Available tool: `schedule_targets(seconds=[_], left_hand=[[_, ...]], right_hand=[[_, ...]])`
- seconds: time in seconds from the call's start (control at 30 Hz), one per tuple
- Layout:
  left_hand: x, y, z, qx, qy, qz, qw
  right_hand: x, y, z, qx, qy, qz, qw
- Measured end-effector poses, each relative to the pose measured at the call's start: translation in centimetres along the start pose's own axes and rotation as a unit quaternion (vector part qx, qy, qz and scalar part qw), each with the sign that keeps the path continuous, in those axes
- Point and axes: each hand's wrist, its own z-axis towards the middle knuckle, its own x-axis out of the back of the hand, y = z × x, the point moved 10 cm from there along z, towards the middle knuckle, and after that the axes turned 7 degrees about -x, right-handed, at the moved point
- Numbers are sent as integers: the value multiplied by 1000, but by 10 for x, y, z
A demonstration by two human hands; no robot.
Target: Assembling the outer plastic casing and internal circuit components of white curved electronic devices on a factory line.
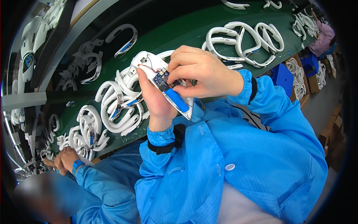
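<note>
My left hand (pixel 158 101) holds a white curved neck-fan shell (pixel 141 59) from beneath, its thumb along the near side. The shell's open inside faces up, showing a dark blue circuit board (pixel 161 79), thin red and dark wires (pixel 150 67) and a blue cylindrical battery (pixel 176 100). Over the board, my right hand (pixel 203 71) has its thumb and fingers bent together in a pinch. A small dark piece (pixel 193 82) shows by its fingers; I cannot make out what they grip. The shell's far part passes behind the right hand.
On the green bench (pixel 164 37) lie several white neck-fan shells (pixel 121 104) at left and more fan shells (pixel 242 41) at right. Close by on my left sits a co-worker in a blue sleeve (pixel 108 190). Blue bins (pixel 282 79) and cardboard boxes (pixel 328 128) stand at right.
</note>
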Motion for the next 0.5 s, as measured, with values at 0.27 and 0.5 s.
schedule_targets(seconds=[0.27, 0.5], left_hand=[[5, -27, 2, 8, -30, 79, 996], [-15, 1, 4, -310, -55, 562, 765]], right_hand=[[0, 68, -39, -259, 42, 416, 871], [-57, 88, -81, -430, 85, 648, 623]])
